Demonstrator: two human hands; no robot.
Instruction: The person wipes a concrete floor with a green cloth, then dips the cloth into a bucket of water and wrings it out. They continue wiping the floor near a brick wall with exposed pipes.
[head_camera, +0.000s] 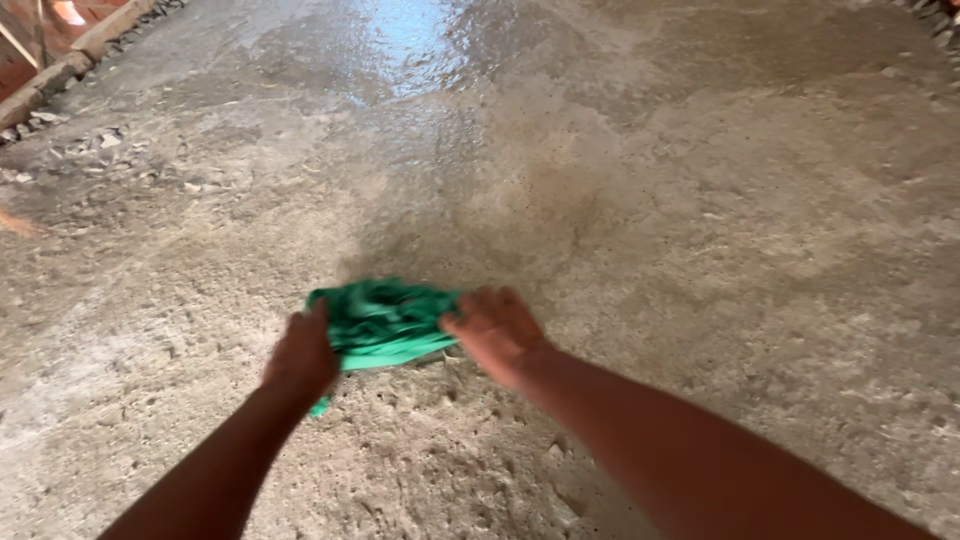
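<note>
Nearest the camera, two bare forearms reach forward over a rough concrete floor (760, 250), where the surface is crumbly, pitted and dull grey-brown. The left hand (300, 355) is closed over the near left edge of a green cloth (385, 322), with a small tail of the fabric showing below the wrist. The right hand (495, 330) grips the cloth's right side, its fingers curled onto the fabric. The cloth itself is bunched into a wad between the two hands and lies low against the floor, a little left of centre in the scene; the picture is blurred here, so whether it presses flat on the concrete cannot be told.

Just beyond the cloth the floor turns darker and damp-looking, and farther off a wet sheen (420, 45) reflects pale blue light near the top centre. Judging from this, the far middle strip looks already wetted or wiped, while the coarse near patch around the hands and the drier stretches to the left and right appear untreated. Much of the floor therefore seems left to cover.

At the far left edge lie wooden planks (70, 55) beside a line of small rubble (100, 140)
</note>
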